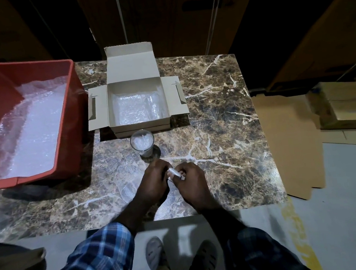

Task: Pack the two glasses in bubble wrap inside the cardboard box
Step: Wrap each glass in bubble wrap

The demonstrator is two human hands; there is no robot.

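Near the glass, just in front of the cardboard box, left hand and right hand together pinch a small white roll.

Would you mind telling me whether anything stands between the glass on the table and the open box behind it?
Nothing visible does. The glass stands right before the box's front wall, with the flaps open. Bubble wrap already lines the inside. Both hands are nearer, busy with a small white piece.
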